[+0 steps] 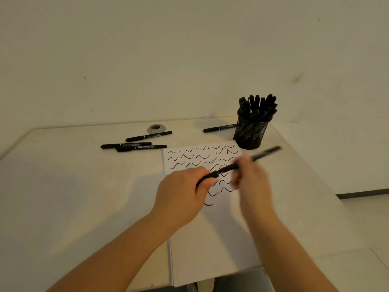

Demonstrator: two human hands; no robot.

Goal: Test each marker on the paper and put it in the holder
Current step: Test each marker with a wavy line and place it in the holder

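Note:
A white paper (210, 239) covered with several black wavy test strokes lies in front of me. Above it, my left hand (183, 194) grips the near end of a black marker (225, 168). My right hand (251, 175), blurred by motion, holds the same marker farther along, and its far end points up and right toward the holder. The black mesh holder (251, 133), full of several markers, stands at the paper's far right corner. Three loose markers (134, 145) lie left of the paper, and one marker (220, 128) lies left of the holder.
The pale table (73, 197) meets a plain wall at the back. A round grey cable grommet (156, 128) sits near the back edge. The table's right edge drops to the floor (368, 207), and the near edge runs below the paper.

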